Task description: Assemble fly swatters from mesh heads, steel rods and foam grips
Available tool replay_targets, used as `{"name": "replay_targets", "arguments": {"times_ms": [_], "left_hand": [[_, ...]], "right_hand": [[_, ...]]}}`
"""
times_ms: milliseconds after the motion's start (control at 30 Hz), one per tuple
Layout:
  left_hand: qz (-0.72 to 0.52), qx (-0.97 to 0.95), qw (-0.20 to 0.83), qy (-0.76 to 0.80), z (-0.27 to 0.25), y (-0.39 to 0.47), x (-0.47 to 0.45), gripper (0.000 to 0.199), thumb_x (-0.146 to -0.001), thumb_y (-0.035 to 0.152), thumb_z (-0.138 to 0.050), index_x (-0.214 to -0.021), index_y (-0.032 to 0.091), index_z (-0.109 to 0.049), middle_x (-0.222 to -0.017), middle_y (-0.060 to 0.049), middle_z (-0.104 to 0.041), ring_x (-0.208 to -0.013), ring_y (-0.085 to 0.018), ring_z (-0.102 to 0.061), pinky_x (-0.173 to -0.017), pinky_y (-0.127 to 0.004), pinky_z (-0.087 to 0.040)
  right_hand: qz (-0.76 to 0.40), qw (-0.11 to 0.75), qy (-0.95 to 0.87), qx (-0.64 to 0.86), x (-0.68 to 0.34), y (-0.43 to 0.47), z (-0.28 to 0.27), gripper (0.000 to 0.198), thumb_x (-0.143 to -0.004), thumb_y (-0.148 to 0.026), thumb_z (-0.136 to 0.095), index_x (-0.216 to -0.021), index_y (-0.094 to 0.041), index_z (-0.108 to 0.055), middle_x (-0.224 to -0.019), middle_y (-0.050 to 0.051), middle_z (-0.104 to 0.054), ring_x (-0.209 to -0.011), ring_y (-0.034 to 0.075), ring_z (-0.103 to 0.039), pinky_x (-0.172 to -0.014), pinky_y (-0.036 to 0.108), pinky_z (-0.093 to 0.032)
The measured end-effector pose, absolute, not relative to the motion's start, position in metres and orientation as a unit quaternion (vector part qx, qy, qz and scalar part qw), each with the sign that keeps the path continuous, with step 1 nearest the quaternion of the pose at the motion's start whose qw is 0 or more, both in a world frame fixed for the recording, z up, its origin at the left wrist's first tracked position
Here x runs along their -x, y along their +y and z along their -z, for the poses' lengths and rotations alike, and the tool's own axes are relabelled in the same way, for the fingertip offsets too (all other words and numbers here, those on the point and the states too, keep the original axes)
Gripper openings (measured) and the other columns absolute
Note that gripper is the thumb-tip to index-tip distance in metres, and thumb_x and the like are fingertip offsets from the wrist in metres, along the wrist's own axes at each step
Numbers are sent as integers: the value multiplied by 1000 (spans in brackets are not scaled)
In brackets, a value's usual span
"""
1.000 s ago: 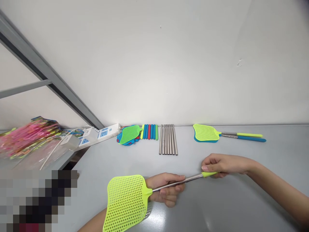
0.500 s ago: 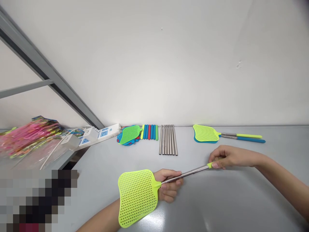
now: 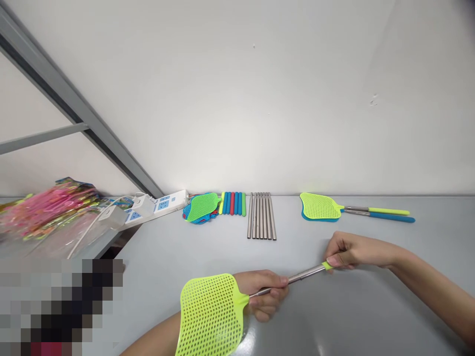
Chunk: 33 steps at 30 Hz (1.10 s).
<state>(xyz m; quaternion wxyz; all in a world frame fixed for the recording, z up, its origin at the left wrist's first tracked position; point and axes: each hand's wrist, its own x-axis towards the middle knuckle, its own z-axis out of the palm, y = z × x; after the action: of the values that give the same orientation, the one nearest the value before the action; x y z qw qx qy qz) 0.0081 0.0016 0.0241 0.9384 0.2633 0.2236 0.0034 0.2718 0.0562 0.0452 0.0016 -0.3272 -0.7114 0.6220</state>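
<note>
A fly swatter with a yellow-green perforated head [image 3: 210, 316] and a metal telescopic rod [image 3: 306, 273] is held slantwise above the table between both hands. My left hand [image 3: 265, 291] is closed round the rod just past the head, thumb on top. My right hand [image 3: 345, 251] pinches the yellow-green grip [image 3: 327, 265] at the rod's other end; most of that grip is hidden in the fingers. Behind my right hand, two swatters, one yellow-green [image 3: 321, 205] and one blue [image 3: 393, 217], lie stacked on the table.
Against the wall lie a pile of swatter heads [image 3: 202, 206], a row of coloured grips [image 3: 232, 203] and several metal rods [image 3: 261, 216]. A white power strip [image 3: 168, 203] with plugs sits left, near plastic-wrapped pink items [image 3: 52, 207]. A grey metal frame [image 3: 74, 109] rises there.
The swatter and both hands have shifted slightly lower in view. My left hand now wraps more tightly round the rod, its thumb further along it.
</note>
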Motion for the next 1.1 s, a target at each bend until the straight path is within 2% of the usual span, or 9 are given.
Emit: {"name": "replay_targets", "arguments": {"times_ms": [133, 500, 667, 800, 900, 1000, 1100], "left_hand": [[-4, -272, 935, 227, -27, 0, -9, 35, -88, 33, -30, -56, 18, -35, -27, 7, -25, -27, -7, -9, -31, -20, -6], [15, -267, 935, 233, -24, 2, -9, 35, -88, 34, -30, -57, 19, -35, -26, 7, -26, -25, -8, -10, -31, -22, -5], [35, -205, 951, 228, -19, 8, -7, 34, -87, 32, -29, -57, 18, -39, -26, 6, -28, -27, -7, -11, -34, -22, -7], [-4, -178, 960, 215, -18, 8, -7, 33, -85, 31, -30, -60, 16, -45, -28, 6, -27, -28, -7, -11, -35, -22, -8], [-40, -189, 958, 212, -19, 5, -8, 39, -87, 35, -27, -62, 15, -47, -29, 6, -27, -28, -7, -12, -36, -23, -8], [-116, -203, 949, 211, -17, 3, -8, 46, -88, 42, -23, -62, 14, -48, -30, 6, -26, -30, -7, -15, -37, -22, -11], [-196, -198, 936, 214, -14, 3, -9, 39, -88, 40, -29, -63, 15, -47, -33, 7, -26, -31, -6, -16, -38, -21, -13]], "right_hand": [[-658, 1, -687, 307, -269, 54, -37, 34, -76, -41, -52, -72, -10, -65, -48, -6, -28, -46, 7, -25, -46, 22, -18], [-680, -11, -672, 293, -256, 49, -26, 34, -80, -40, -48, -69, -10, -60, -48, -6, -32, -46, 6, -25, -46, 21, -18], [-679, -17, -662, 316, -256, 49, -28, 38, -80, -45, -46, -71, -11, -60, -47, -6, -32, -44, 6, -24, -44, 21, -17], [-674, -19, -661, 329, -255, 49, -30, 40, -79, -49, -46, -74, -12, -60, -49, -6, -32, -44, 6, -25, -43, 21, -16], [-671, -15, -661, 336, -256, 50, -32, 41, -79, -50, -46, -75, -12, -59, -49, -6, -31, -45, 6, -25, -43, 21, -16], [-675, 7, -655, 339, -256, 50, -33, 42, -77, -52, -47, -74, -12, -58, -50, -6, -31, -44, 6, -23, -43, 21, -16], [-691, 39, -632, 349, -252, 48, -32, 43, -78, -53, -45, -75, -13, -57, -50, -7, -30, -42, 5, -18, -42, 21, -14]]}}
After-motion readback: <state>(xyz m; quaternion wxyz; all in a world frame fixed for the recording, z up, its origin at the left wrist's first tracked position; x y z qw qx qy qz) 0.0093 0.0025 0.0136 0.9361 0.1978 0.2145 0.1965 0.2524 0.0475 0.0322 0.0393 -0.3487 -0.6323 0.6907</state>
